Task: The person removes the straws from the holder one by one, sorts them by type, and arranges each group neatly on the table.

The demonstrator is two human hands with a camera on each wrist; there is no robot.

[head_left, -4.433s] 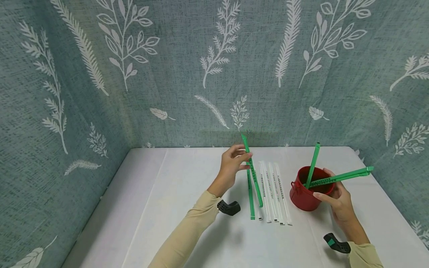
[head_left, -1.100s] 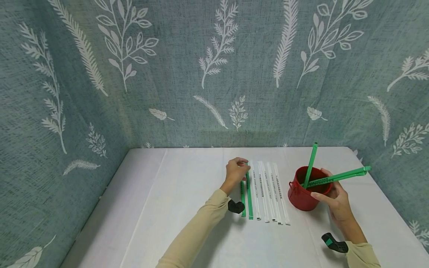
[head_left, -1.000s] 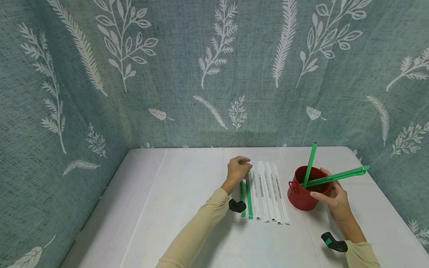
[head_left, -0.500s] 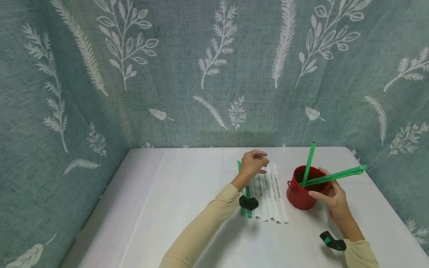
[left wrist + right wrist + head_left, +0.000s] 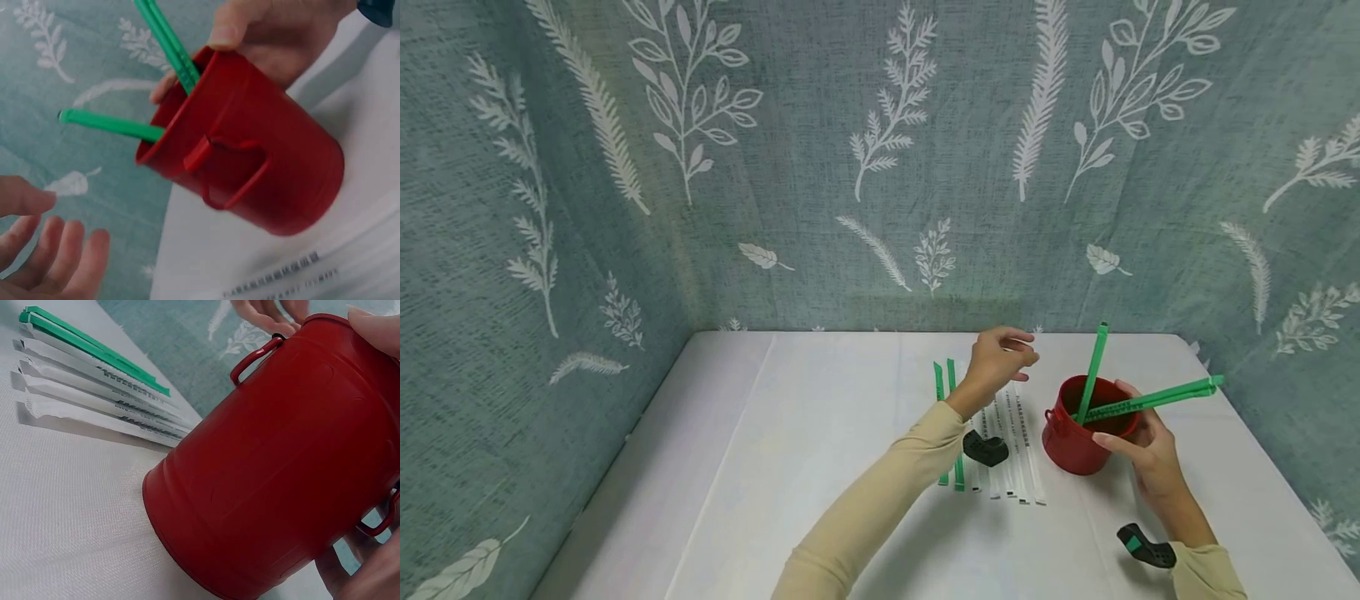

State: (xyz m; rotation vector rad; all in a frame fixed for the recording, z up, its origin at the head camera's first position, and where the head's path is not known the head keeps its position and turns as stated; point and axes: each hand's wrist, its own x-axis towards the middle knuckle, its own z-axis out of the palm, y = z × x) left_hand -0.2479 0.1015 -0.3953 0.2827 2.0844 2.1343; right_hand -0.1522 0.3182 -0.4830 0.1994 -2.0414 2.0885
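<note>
- Hovering over the far ends of the white-wrapped straws [image 5: 94, 417], the left grip [image 5: 998, 362] is held loosely, thumb and fingers parted, with nothing seen between them.
- The row is laid below it on the table [image 5: 775, 467], long axis running from the far side toward the near side; whether any straw is touched cannot be told, the far ends being partly hidden.
- Of the two, the left grip is placed nearer this row.
- To its right and slightly nearer the viewer, the red pail [image 5: 1070, 446] is stood upright, apart from the left grip.
- By the right grip [image 5: 1157, 467], the pail is clasped at its right side, thumb set near the front rim.
- Inside, one green-wrapped straw [image 5: 1093, 362] is leaned steeply; a slanting green bundle [image 5: 1180, 392] is rested over the right rim.
- At the row's left end, two loose green straws [image 5: 939, 383] are lined up alongside.
- Behind, a leaf-patterned cloth [image 5: 805, 167] is hung.
</note>
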